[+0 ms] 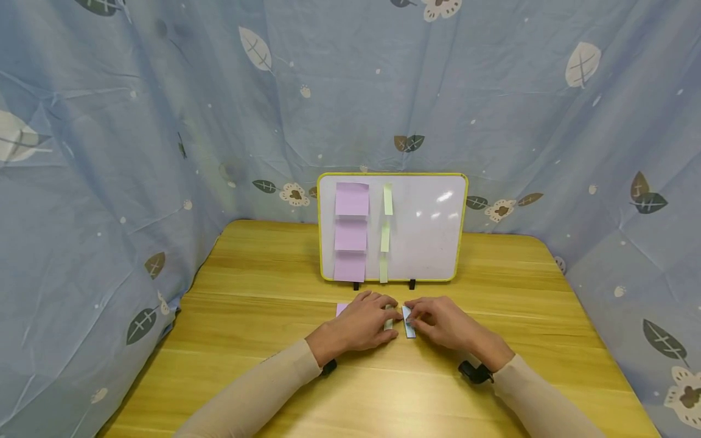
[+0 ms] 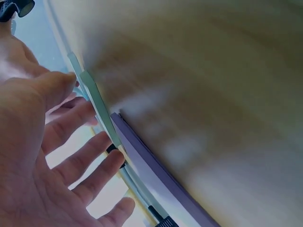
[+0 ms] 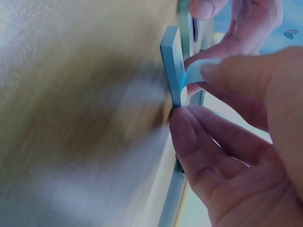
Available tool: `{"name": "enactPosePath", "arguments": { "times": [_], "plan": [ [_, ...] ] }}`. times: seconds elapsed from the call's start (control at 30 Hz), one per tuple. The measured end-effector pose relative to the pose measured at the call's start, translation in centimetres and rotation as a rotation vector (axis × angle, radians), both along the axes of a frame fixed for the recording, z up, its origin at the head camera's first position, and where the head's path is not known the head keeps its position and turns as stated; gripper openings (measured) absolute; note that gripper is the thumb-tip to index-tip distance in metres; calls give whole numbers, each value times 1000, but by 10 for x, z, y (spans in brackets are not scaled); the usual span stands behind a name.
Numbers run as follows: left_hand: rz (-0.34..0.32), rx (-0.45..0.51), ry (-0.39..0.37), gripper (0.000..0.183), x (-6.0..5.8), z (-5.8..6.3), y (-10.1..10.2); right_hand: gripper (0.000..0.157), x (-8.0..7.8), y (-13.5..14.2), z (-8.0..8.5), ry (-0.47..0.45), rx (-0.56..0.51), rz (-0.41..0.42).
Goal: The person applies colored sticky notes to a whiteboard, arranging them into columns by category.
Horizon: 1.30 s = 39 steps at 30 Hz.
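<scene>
My right hand point(image 1: 449, 322) pinches the top strip point(image 3: 195, 70) of a narrow blue sticky-note pad point(image 3: 170, 64), and the strip curls up from the pad. Other fingers of that hand touch the pad's near end in the right wrist view. My left hand point(image 1: 358, 323) hovers over a green sticky-note pad point(image 2: 99, 103), fingers spread and relaxed. One left fingertip reaches close beside the blue pad; whether it touches is unclear. A purple sticky-note pad point(image 2: 154, 163) lies left of the green one, mostly hidden by the left hand in the head view.
Behind the hands a yellow-framed whiteboard point(image 1: 421, 243) stands on black feet on the wooden table point(image 1: 263, 286). It carries a column of purple notes point(image 1: 352, 199) and a column of narrow green notes point(image 1: 387, 199). A patterned blue curtain point(image 1: 350, 91) surrounds the table.
</scene>
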State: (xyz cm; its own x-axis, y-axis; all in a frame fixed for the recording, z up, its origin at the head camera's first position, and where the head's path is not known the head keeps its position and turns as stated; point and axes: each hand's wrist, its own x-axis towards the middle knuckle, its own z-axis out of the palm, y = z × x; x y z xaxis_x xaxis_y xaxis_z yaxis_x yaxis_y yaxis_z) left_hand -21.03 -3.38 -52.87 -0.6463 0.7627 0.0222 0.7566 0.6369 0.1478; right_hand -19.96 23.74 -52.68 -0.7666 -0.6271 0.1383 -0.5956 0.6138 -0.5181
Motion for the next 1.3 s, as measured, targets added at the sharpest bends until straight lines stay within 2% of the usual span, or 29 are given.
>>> {"name": "enactPosePath", "arguments": {
  "times": [0.23, 0.5, 0.73, 1.17, 1.3],
  "plan": [
    [80, 46, 14, 32, 2, 1, 12, 10, 0, -4, -2, -3, -59, -80],
    [192, 34, 65, 48, 3, -1, 36, 8, -1, -5, -7, 47, -121, -120],
    [224, 17, 90, 48, 5, -4, 46, 7, -1, -6, -11, 42, -177, -163],
    [241, 35, 78, 52, 5, -2, 47, 7, -2, -8, -3, 8, -156, -375],
    [254, 50, 74, 57, 5, -2, 48, 7, -3, -7, -2, 8, -168, -412]
  ]
}}
